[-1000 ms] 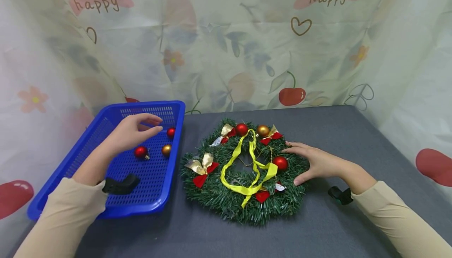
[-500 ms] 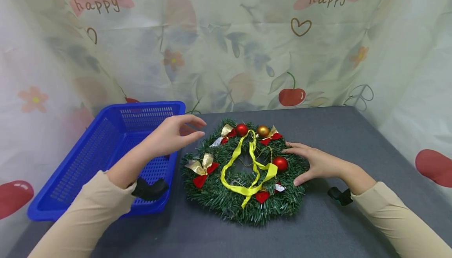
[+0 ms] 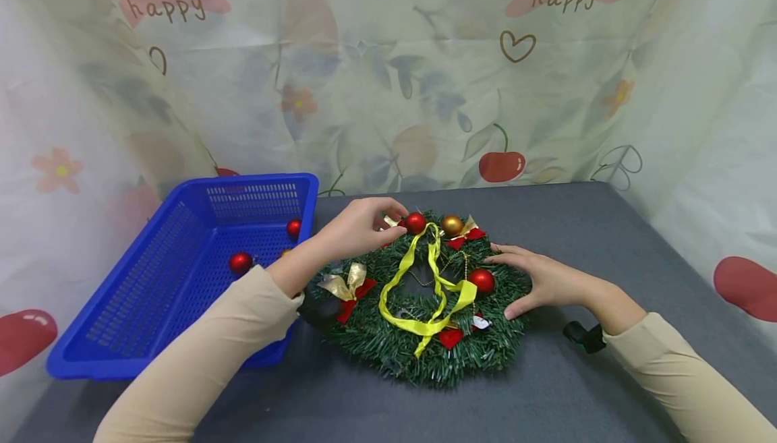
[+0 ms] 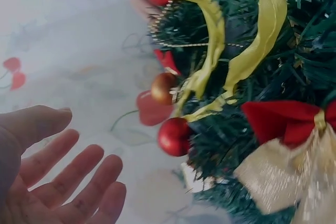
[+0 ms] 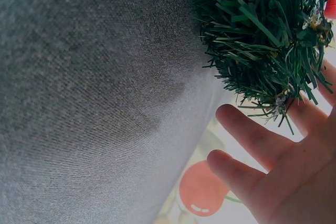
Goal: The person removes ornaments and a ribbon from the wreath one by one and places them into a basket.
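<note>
A green tinsel Christmas wreath (image 3: 425,365) lies on the table, with a loose yellow ribbon (image 3: 419,326) over its middle. Above its upper left side hovers my left hand (image 3: 359,228), fingertips close to a red ball ornament (image 3: 415,222). In the left wrist view that hand's fingers (image 4: 84,169) are spread, nothing held. Beside the red ball sits a gold ball (image 3: 452,225); a gold-and-red bow (image 3: 347,286) is at the wreath's left. My right hand (image 3: 551,281) touches the right edge with relaxed fingers, near another red ball (image 3: 482,280).
Left of the wreath stands a blue plastic basket (image 3: 67,362). Inside are a red ball (image 3: 240,263), a second one (image 3: 294,228) and a gold ball, mostly hidden behind the left arm. A printed curtain (image 3: 364,92) hangs behind the grey-covered table (image 3: 570,220).
My left hand has moved right, from over the basket across its rim to the wreath's upper left. The right hand and the wreath have stayed in place.
</note>
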A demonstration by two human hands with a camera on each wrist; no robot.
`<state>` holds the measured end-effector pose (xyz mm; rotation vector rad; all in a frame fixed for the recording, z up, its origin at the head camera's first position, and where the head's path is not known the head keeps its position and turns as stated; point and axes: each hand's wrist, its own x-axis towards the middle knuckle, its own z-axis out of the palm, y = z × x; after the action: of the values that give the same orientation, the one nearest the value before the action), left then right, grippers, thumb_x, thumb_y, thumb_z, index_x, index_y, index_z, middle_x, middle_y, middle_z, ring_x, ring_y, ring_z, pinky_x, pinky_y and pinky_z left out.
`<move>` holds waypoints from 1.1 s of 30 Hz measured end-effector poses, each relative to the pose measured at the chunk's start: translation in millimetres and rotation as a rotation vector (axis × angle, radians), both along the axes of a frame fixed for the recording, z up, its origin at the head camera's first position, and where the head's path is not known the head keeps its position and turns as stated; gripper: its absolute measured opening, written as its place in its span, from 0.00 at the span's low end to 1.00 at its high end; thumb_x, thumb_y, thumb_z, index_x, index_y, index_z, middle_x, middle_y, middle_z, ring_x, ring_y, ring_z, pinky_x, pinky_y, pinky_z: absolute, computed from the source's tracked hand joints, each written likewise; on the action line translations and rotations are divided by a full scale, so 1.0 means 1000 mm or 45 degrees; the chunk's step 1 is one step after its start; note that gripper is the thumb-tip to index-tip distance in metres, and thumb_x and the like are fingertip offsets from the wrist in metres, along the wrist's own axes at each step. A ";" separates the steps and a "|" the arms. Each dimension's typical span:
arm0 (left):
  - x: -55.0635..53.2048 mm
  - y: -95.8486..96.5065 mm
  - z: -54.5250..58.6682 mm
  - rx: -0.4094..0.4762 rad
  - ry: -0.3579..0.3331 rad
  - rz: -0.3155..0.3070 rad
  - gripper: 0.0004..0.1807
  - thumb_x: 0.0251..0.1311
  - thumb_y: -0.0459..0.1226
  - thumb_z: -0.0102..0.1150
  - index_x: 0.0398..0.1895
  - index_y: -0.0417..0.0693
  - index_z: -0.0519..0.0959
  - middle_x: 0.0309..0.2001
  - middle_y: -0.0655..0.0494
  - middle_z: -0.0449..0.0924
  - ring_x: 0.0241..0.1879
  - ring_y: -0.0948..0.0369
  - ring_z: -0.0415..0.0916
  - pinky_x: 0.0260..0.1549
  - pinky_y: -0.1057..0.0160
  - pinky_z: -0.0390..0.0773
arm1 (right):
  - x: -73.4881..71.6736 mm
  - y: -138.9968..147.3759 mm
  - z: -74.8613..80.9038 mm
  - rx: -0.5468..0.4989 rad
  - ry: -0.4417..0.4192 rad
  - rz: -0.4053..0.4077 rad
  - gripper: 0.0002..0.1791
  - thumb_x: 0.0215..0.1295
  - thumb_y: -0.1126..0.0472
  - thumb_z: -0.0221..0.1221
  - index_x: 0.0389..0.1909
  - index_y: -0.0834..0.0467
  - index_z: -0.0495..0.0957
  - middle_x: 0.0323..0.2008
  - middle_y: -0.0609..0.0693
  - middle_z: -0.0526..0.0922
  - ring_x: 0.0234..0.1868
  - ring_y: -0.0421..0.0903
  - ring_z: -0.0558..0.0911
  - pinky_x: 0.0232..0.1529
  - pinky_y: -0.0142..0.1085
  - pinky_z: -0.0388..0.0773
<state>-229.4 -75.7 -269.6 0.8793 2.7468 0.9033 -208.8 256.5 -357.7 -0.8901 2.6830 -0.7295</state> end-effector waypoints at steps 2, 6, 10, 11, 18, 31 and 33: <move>-0.007 0.005 -0.006 -0.002 -0.013 0.005 0.18 0.64 0.41 0.54 0.55 0.47 0.75 0.52 0.48 0.78 0.44 0.56 0.80 0.41 0.60 0.80 | 0.000 0.000 0.000 0.000 -0.001 -0.002 0.48 0.44 0.40 0.68 0.65 0.57 0.65 0.71 0.63 0.53 0.68 0.67 0.57 0.58 0.63 0.64; -0.019 0.013 -0.018 -0.021 -0.011 0.021 0.19 0.64 0.41 0.54 0.56 0.45 0.74 0.53 0.46 0.77 0.46 0.54 0.79 0.42 0.60 0.80 | 0.001 -0.001 0.000 -0.001 -0.006 -0.002 0.48 0.44 0.40 0.68 0.65 0.57 0.65 0.71 0.63 0.53 0.68 0.67 0.57 0.58 0.63 0.64; -0.027 0.019 -0.029 -0.058 -0.010 0.041 0.19 0.64 0.41 0.54 0.56 0.43 0.73 0.53 0.44 0.76 0.46 0.52 0.79 0.43 0.60 0.79 | 0.001 -0.001 0.000 0.001 -0.011 -0.002 0.48 0.44 0.40 0.68 0.65 0.57 0.64 0.71 0.63 0.53 0.68 0.67 0.57 0.58 0.63 0.63; -0.029 0.020 -0.030 -0.065 -0.014 0.048 0.19 0.64 0.40 0.54 0.56 0.43 0.73 0.54 0.44 0.75 0.47 0.52 0.78 0.43 0.60 0.78 | 0.001 -0.001 0.000 0.001 -0.010 -0.002 0.48 0.44 0.40 0.69 0.65 0.57 0.64 0.71 0.63 0.53 0.68 0.67 0.57 0.58 0.63 0.64; -0.039 0.034 -0.036 -0.141 0.003 0.096 0.21 0.62 0.41 0.57 0.57 0.44 0.72 0.54 0.45 0.73 0.47 0.52 0.77 0.44 0.58 0.78 | 0.000 0.000 0.000 0.006 -0.006 -0.004 0.48 0.44 0.40 0.68 0.65 0.57 0.64 0.71 0.63 0.53 0.68 0.67 0.57 0.58 0.63 0.64; -0.052 0.047 -0.047 -0.255 0.013 0.193 0.24 0.61 0.42 0.58 0.60 0.47 0.70 0.55 0.46 0.72 0.50 0.52 0.74 0.46 0.57 0.77 | -0.001 0.001 -0.001 -0.001 -0.021 -0.003 0.47 0.44 0.40 0.68 0.65 0.56 0.64 0.71 0.62 0.52 0.68 0.67 0.57 0.58 0.63 0.63; -0.053 0.048 -0.048 -0.266 0.013 0.193 0.24 0.62 0.42 0.57 0.61 0.48 0.70 0.56 0.46 0.73 0.51 0.52 0.74 0.47 0.56 0.77 | -0.001 0.001 -0.001 -0.001 -0.020 -0.002 0.48 0.44 0.40 0.68 0.65 0.56 0.64 0.71 0.62 0.52 0.68 0.67 0.57 0.58 0.63 0.63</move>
<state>-282.5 -27.6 -317.8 0.6493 2.8811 0.6174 -209.5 257.3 -358.4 -0.8791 2.6700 -0.7348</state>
